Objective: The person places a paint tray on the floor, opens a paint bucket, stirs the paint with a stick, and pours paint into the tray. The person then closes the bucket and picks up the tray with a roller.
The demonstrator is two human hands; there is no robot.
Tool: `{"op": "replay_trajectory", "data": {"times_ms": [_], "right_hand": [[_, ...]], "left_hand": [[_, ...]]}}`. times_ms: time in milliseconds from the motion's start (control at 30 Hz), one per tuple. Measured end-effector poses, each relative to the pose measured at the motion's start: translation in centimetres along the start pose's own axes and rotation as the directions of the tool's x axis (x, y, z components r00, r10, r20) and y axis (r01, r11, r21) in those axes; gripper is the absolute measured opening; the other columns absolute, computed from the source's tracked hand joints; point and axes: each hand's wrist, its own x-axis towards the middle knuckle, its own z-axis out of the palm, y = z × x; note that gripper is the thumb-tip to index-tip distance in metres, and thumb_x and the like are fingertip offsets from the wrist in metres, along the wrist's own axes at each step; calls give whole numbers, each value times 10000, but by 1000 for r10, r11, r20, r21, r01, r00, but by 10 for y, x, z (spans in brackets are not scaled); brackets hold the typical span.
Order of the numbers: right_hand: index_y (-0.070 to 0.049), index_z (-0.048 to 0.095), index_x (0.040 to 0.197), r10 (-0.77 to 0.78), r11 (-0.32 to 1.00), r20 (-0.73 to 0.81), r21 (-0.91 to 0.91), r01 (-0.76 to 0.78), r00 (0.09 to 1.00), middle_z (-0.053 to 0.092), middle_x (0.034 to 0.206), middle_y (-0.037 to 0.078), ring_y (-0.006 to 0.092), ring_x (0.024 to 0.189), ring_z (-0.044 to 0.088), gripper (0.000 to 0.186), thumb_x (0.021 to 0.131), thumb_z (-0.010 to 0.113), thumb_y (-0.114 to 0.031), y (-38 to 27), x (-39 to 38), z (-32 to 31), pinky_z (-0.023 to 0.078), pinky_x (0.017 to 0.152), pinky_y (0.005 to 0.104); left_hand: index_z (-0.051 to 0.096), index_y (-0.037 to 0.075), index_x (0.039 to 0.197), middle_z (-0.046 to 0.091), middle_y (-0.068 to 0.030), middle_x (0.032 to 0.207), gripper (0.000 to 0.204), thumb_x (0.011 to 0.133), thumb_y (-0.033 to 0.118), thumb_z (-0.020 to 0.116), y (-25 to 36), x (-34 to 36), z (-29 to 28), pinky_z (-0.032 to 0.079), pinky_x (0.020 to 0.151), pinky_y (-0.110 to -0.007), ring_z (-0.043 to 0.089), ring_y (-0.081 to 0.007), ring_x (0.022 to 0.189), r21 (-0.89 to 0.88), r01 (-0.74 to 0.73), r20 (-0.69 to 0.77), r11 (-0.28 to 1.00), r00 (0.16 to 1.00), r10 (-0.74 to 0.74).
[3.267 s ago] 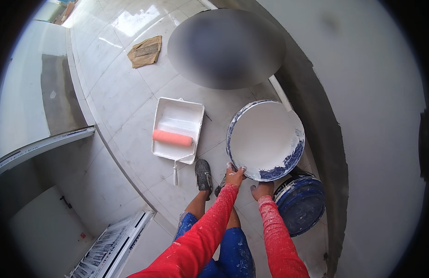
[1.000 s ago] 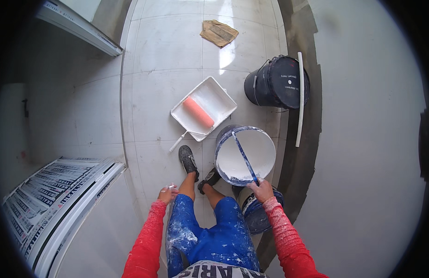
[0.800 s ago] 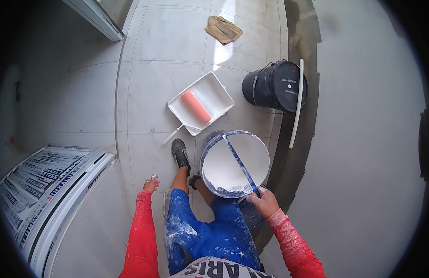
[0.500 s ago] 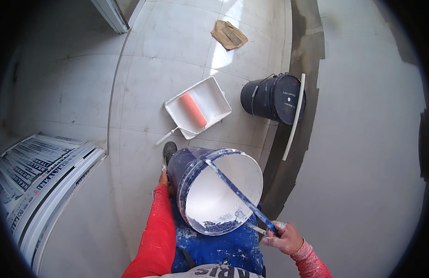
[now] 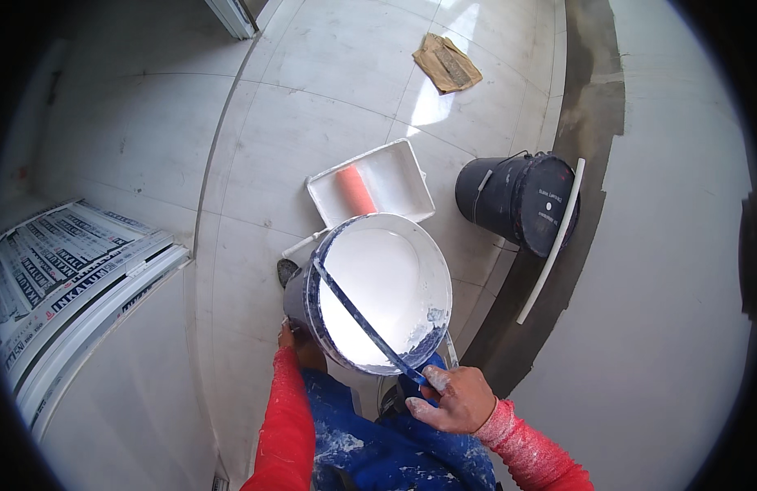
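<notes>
A dark blue bucket [image 5: 300,304] is tilted in front of me, its mouth toward me, with white paint [image 5: 378,282] inside. My left hand [image 5: 287,334] is against its lower left side; most of those fingers are hidden behind it. My right hand [image 5: 453,398] is closed around the bucket's blue handle [image 5: 358,315], which slants across the mouth from the left rim. Just past the bucket lies a white paint tray [image 5: 400,176] holding a paint roller with an orange-pink sleeve [image 5: 356,191]. The bucket's far rim overlaps the tray's near edge in view.
A dark lidded bucket [image 5: 485,190] stands to the right, with a pale thin tube [image 5: 552,241] across its lid. Flattened brown paper [image 5: 446,64] lies on the tiles farther off. Wrapped, printed panels [image 5: 76,262] are at the left. A dark strip [image 5: 550,335] borders the grey wall.
The bucket has moved away from me toward the tray, and its mouth has turned up more. My right hand has moved left with the handle. The view has shifted.
</notes>
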Motion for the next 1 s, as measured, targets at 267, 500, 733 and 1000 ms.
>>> {"op": "replay_trajectory", "data": {"times_ms": [267,500,733,1000], "right_hand": [[-33,607,778,87,991,45,-104,-82,995,612,608,119,327,573,624,322,781,641,-353,32,37,-16,505,564,420],[-22,629,865,167,980,35,-113,-162,985,604,598,134,338,551,615,343,772,657,-351,64,47,-16,513,576,395],[-22,628,840,125,981,65,-156,-114,990,603,609,160,359,580,617,339,769,645,-353,63,64,-23,510,584,420],[-38,615,804,134,974,28,-191,-126,991,609,619,174,370,591,620,308,788,625,-345,80,68,-21,510,590,452]], "left_hand": [[588,9,1212,657,-144,1120,595,866,493,581,-32,-17,66,518,861,-367,649,-264,1003,-245,245,243,938,952,-186],[618,71,1076,666,-91,1073,374,902,393,542,-63,-38,115,433,981,-390,634,-269,985,792,-566,498,229,816,294],[419,21,1371,549,-204,1290,742,817,454,655,-62,-47,98,475,949,-457,572,-361,1140,-44,106,218,993,971,-94],[380,0,1394,512,-226,1322,894,842,695,484,-33,-96,125,425,955,-553,540,-401,1150,-303,376,185,876,925,-333]]}}
